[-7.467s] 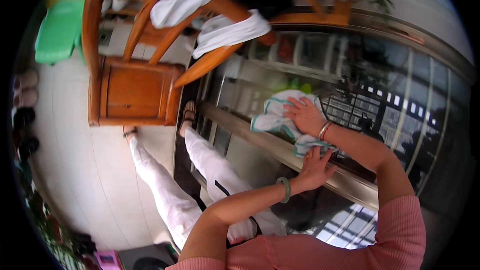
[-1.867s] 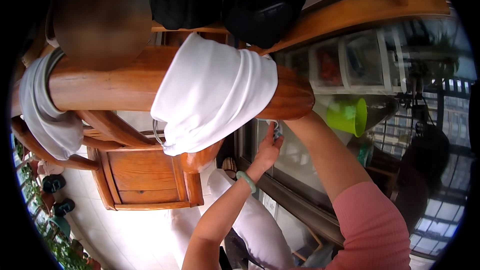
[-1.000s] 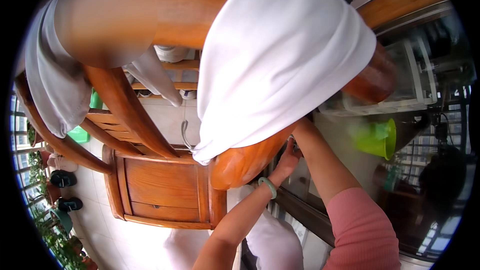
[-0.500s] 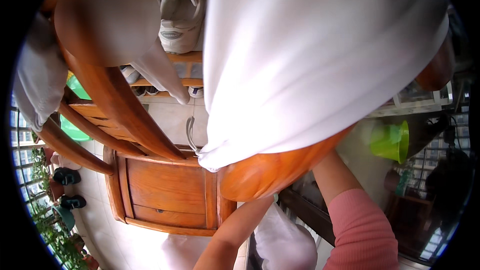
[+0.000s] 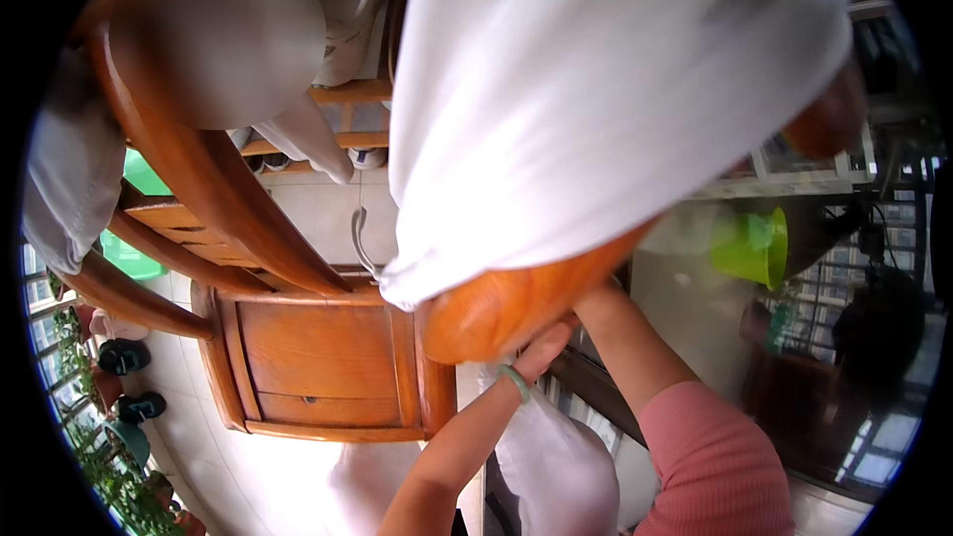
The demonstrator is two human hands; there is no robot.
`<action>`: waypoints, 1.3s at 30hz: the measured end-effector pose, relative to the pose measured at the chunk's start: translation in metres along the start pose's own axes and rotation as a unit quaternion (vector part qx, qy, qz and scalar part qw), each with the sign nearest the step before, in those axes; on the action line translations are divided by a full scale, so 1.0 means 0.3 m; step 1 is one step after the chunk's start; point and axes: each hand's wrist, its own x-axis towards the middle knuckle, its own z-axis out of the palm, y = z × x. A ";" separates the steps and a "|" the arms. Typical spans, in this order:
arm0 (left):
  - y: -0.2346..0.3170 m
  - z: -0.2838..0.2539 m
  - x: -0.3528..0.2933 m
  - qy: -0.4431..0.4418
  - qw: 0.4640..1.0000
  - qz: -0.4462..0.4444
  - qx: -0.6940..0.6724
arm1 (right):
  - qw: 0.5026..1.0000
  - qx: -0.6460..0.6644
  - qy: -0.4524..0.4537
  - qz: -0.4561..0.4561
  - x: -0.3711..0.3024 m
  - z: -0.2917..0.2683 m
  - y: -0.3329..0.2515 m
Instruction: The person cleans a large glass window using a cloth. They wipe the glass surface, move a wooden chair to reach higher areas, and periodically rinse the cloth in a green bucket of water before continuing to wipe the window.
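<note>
A white cloth cover (image 5: 596, 109) is stretched over a curved orange-brown wooden piece of a chair (image 5: 496, 313), whose rounded end sticks out bare below the cloth. A drawn, gathered corner with a loose tie string (image 5: 359, 243) hangs at the cover's left edge. My left hand (image 5: 546, 349), with a pale green bangle at the wrist, is at the underside of that bare wood; its fingers are mostly hidden. My right forearm (image 5: 625, 337), in a pink ribbed sleeve, reaches up behind the wood, which hides the right hand.
The wooden seat panel (image 5: 318, 367) and curved slats (image 5: 228, 199) fill the left. More white cloth (image 5: 74, 159) hangs over the far-left wood. Behind stand shoes (image 5: 347, 30) on a rack. A lime bucket (image 5: 749, 248) stands right; potted plants (image 5: 99, 437) and dark shoes (image 5: 124, 357) line the left.
My left hand has come partly into sight from under the wood, and its bangle shows more. The chair and cover appear shifted slightly left and up in view.
</note>
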 end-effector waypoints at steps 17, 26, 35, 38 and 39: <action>0.129 0.477 -0.488 0.239 0.961 0.049 0.134 | 0.948 -0.013 -0.156 -0.276 -0.775 -0.266 0.228; 0.549 0.801 -0.568 0.189 0.977 0.096 0.009 | 0.939 -0.025 -0.095 -0.328 -0.806 -0.871 0.825; 1.086 1.179 -0.571 0.122 0.960 0.229 0.100 | 0.970 -0.132 0.026 -0.204 -0.768 -1.493 1.315; 1.150 1.226 -0.600 0.100 0.957 0.251 0.102 | 0.977 -0.117 0.044 -0.171 -0.781 -1.554 1.363; 1.142 1.217 -0.609 0.095 0.953 0.267 0.103 | 0.977 -0.108 0.055 -0.175 -0.779 -1.535 1.363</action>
